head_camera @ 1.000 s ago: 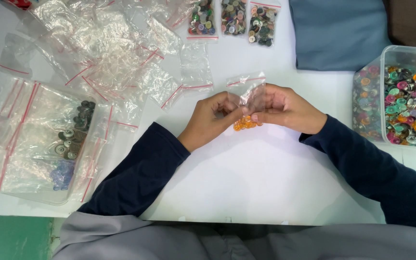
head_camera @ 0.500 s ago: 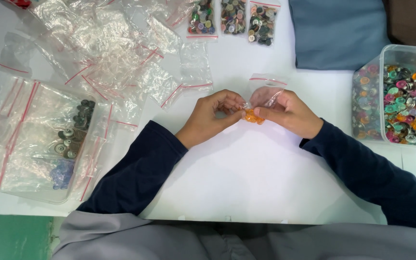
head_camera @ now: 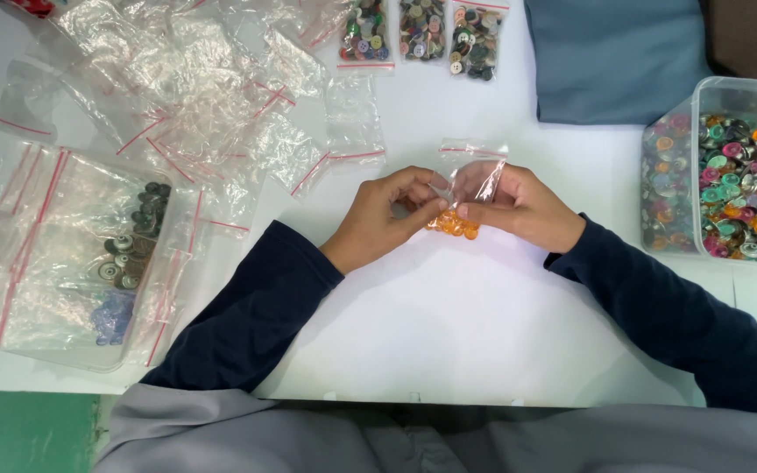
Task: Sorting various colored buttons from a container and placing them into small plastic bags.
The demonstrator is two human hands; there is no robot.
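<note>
Both hands meet over the middle of the white table [head_camera: 449, 333]. The left hand [head_camera: 387, 215] and the right hand [head_camera: 519, 206] pinch one small clear bag [head_camera: 470, 180] between thumb and fingers, so both are closed on it. The bag has a red strip at its mouth and orange buttons [head_camera: 453, 225] at the bottom. It is probably being sealed, but the fingers hide the lower part of it.

Some of the work looks done: three filled bags [head_camera: 422, 31] of mixed buttons lie in a row at the far edge. Much seems left, because the clear tub [head_camera: 716, 92] on the right is full of coloured buttons, and a heap of empty bags [head_camera: 194, 114] with red strips lies at the far left. A tray [head_camera: 63, 350] on the near left holds more bags and some dark and blue buttons. A blue cloth [head_camera: 615, 57] lies at the far right.
</note>
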